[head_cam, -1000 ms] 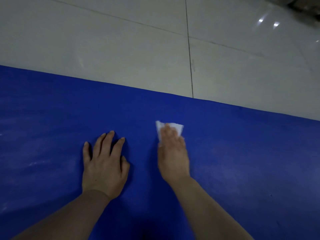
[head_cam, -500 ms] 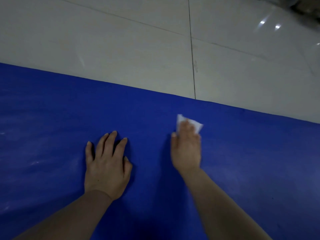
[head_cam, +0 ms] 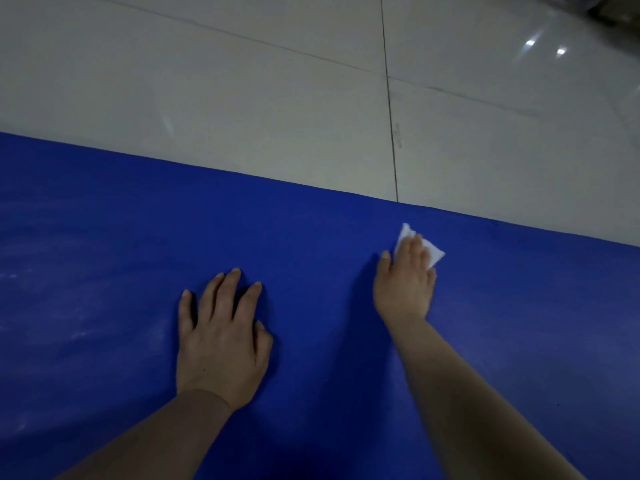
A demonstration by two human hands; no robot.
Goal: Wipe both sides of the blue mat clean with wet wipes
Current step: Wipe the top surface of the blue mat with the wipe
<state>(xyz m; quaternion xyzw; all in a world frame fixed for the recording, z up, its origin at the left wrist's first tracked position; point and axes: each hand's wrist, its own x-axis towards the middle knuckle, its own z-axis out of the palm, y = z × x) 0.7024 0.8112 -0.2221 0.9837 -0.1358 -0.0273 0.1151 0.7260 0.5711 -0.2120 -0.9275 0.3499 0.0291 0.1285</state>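
Your left hand [head_cam: 221, 344] lay flat on the blue mat [head_cam: 311, 237], fingers straight and slightly spread, holding nothing, simply pinning the sheet. Your right hand [head_cam: 407, 282], at about 2 o'clock from the left, pressed a white wet wipe [head_cam: 434, 252] against the mat with straight, closed-up fingers; the wipe showed past the fingertips, close to the mat's far edge. The mat itself lay spread on the tiled floor [head_cam: 242, 81], filling the lower view, far edge running from 9 toward 3 o'clock. Pale smears remained at 9 o'clock from the left hand. Judgement: mat looked thin, soft and flexible, light, likely to creep on glossy tile, so hold it down. For turning it over, taking hold along an edge or corner seemed best.
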